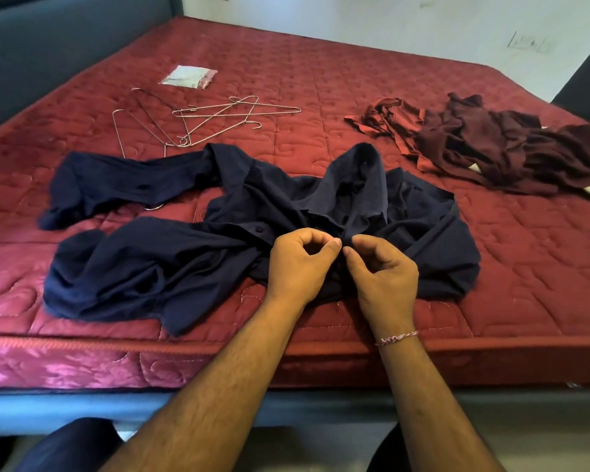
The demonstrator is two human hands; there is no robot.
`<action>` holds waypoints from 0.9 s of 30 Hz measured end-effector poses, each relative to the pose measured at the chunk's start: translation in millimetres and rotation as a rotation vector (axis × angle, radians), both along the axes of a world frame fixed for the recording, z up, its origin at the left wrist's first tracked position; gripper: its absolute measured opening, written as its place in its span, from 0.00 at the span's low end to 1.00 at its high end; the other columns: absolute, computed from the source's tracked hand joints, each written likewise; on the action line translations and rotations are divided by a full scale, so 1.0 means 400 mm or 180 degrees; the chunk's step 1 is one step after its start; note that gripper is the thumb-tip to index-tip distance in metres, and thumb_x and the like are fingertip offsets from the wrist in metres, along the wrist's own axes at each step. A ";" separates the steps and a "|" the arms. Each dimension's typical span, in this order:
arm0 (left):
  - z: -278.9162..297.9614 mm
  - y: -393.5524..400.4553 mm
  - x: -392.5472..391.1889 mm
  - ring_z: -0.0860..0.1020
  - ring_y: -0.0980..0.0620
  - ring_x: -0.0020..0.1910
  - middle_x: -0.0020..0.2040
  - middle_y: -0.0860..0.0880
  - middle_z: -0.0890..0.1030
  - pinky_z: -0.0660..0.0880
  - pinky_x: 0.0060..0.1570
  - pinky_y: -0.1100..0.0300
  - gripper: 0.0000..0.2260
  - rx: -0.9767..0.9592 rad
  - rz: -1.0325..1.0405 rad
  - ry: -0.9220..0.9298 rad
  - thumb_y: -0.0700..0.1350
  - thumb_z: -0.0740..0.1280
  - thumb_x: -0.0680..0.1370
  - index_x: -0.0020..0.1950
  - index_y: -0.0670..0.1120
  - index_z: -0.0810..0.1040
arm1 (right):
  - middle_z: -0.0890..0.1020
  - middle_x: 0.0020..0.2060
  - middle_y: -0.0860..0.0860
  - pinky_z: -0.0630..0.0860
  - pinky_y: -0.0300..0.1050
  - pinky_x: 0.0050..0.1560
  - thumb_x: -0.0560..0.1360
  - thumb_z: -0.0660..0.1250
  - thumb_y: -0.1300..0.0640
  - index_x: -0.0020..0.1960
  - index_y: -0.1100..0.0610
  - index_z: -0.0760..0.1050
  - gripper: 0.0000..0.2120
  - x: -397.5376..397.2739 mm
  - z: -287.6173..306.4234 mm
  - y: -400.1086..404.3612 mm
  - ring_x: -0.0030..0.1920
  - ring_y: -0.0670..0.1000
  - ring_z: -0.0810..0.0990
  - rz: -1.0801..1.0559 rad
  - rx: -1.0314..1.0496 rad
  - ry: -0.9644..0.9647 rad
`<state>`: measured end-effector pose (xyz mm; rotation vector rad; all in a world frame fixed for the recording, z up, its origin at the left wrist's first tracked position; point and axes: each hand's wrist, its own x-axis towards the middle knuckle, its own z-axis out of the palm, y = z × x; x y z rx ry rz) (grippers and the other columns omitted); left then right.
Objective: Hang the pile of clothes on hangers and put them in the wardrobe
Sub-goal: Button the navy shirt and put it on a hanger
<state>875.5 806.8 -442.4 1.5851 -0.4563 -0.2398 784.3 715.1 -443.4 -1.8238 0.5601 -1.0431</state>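
Here, two hands, left grip (pixel 298 264) and right grip (pixel 382 270) pinching one navy shirt (pixel 184 260)

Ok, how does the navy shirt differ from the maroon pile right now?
The navy shirt lies spread out near the mattress front edge; the maroon pile sits crumpled at far right. Both hands, left hand and right hand, pinch the navy shirt; the maroon pile is untouched. Neither is on a hanger.

Both hands, left hand (pixel 297 264) and right hand (pixel 382 274), pinch the navy shirt (pixel 171 267) on the mattress (pixel 321 80).
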 end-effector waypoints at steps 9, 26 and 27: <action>0.011 0.008 0.011 0.82 0.56 0.42 0.41 0.49 0.86 0.79 0.49 0.59 0.06 0.0013 -0.0430 0.0379 0.40 0.71 0.78 0.42 0.45 0.86 | 0.88 0.45 0.47 0.81 0.39 0.51 0.79 0.64 0.71 0.51 0.55 0.85 0.16 -0.014 0.013 -0.016 0.48 0.45 0.86 0.0555 0.0432 -0.0030; -0.010 0.010 0.023 0.79 0.52 0.40 0.38 0.48 0.83 0.77 0.49 0.50 0.09 -0.0032 -0.0915 0.0327 0.46 0.70 0.79 0.39 0.48 0.84 | 0.85 0.45 0.47 0.83 0.52 0.51 0.74 0.77 0.63 0.54 0.51 0.85 0.11 -0.004 -0.016 -0.020 0.46 0.49 0.85 0.0457 -0.0353 0.0237; -0.011 0.012 0.024 0.79 0.52 0.41 0.38 0.48 0.83 0.76 0.49 0.51 0.09 -0.0071 -0.0910 0.0358 0.44 0.70 0.79 0.40 0.47 0.85 | 0.85 0.45 0.46 0.83 0.52 0.51 0.74 0.77 0.63 0.54 0.52 0.85 0.11 -0.004 -0.019 -0.018 0.45 0.50 0.85 0.0426 -0.0327 0.0225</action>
